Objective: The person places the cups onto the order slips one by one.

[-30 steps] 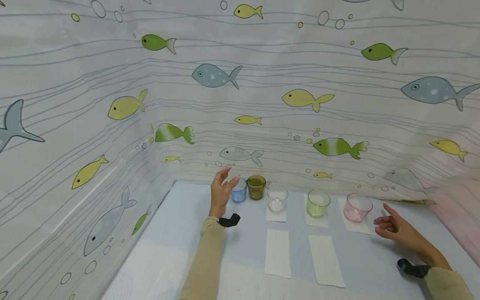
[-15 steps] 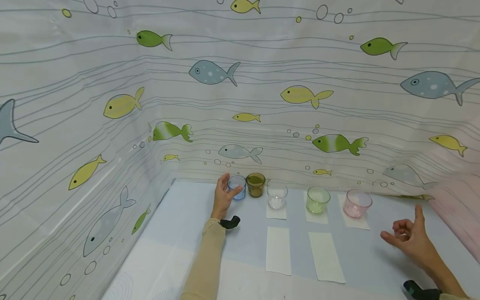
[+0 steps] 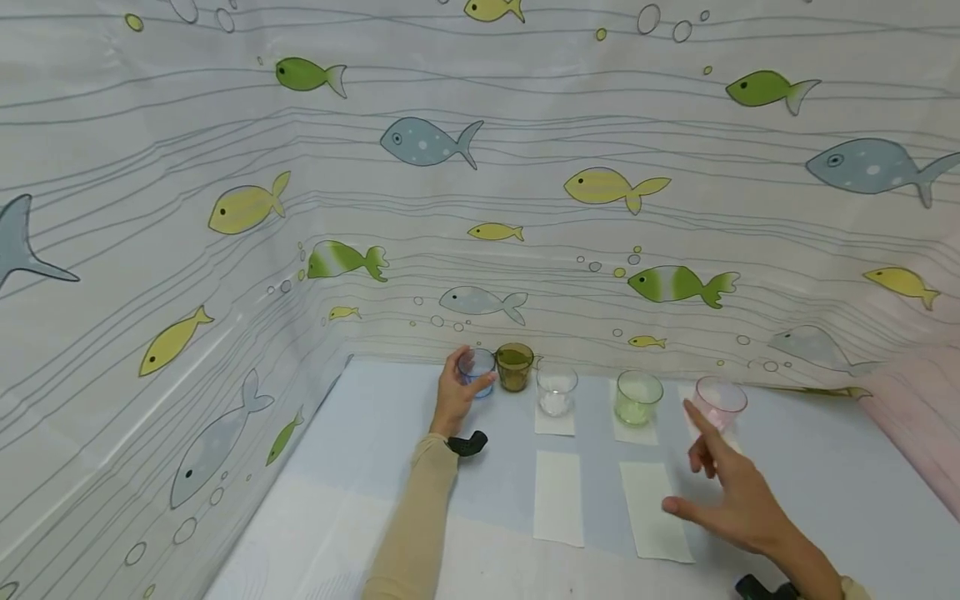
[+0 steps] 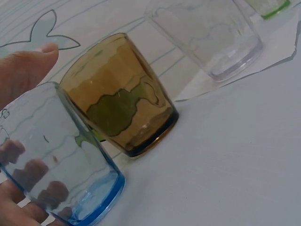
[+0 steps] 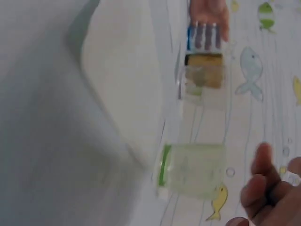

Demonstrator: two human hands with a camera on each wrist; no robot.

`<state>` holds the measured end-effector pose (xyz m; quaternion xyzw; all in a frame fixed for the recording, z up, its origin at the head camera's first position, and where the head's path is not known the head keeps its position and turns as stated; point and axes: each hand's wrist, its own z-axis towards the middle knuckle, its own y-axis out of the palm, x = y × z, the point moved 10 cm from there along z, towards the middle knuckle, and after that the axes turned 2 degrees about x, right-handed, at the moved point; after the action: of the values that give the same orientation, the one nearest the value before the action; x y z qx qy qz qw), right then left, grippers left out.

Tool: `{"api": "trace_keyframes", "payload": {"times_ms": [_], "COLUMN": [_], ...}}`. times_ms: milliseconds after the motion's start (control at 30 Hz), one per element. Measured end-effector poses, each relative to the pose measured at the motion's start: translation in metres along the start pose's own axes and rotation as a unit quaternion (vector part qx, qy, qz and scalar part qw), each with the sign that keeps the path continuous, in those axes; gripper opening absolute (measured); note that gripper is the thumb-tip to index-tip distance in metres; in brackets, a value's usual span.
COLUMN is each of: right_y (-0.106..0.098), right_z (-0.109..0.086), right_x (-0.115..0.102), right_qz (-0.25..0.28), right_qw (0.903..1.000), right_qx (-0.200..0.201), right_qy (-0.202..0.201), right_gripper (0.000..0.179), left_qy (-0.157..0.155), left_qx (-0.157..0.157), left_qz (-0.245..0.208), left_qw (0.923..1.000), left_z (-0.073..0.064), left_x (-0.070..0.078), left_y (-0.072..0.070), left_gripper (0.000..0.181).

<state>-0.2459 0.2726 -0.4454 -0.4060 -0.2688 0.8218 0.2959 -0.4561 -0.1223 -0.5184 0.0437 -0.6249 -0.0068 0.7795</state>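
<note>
At the back of the table my left hand [image 3: 452, 402] holds a blue glass [image 3: 477, 362]. In the left wrist view, the fingers show through the wall of this glass [image 4: 96, 197], and the thumb lies near its rim. An amber glass [image 3: 514, 369] stands close on its right. My right hand [image 3: 738, 496] is in the air with fingers spread and holds nothing. Its index finger overlaps the view of a pink glass [image 3: 723, 392]. A clear glass [image 3: 556, 390] and a green glass [image 3: 638, 402] stand between the two hands.
White paper lies under the clear, green and pink glasses. Two more white paper strips, one left [image 3: 558, 500] and one right [image 3: 654, 517], lie in front of them. A fish-patterned sheet [image 3: 555, 275] rises behind the table.
My left hand has reached the blue glass and closed round it. The right hand first drew back from beside the pink glass, then swung left in front of it.
</note>
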Motion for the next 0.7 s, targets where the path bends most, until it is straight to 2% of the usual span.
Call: {"api": "trace_keyframes", "payload": {"times_ms": [133,267,400,700], "right_y": [0.049,0.082,0.099,0.12], "right_z": [0.007,0.009,0.011,0.013], "right_x": [-0.026,-0.041,-0.046,-0.047], "right_qz": [-0.057,-0.117,-0.157,-0.125], "right_qw": [0.9939,0.9825,0.9733,0.9699], "right_qx": [-0.087,-0.123,-0.14,-0.188], "right_qy": [-0.039,-0.077,-0.092,-0.091], "right_gripper": [0.135,0.129,0.127,0.12], "left_qy": [0.004,0.004,0.006,0.005], "left_qx": [0.009,0.01,0.012,0.012], "left_qz": [-0.001,0.002,0.005,0.028], "left_qw": [1.0,0.9999,0.9999,0.9995], "left_z": [0.0,0.0,-0.001,-0.004], "left_x": [0.0,-0.001,0.0,0.003], "left_y": [-0.002,0.0,0.002,-0.005], "left_gripper": [0.081,0.079,0.079,0.081]}}
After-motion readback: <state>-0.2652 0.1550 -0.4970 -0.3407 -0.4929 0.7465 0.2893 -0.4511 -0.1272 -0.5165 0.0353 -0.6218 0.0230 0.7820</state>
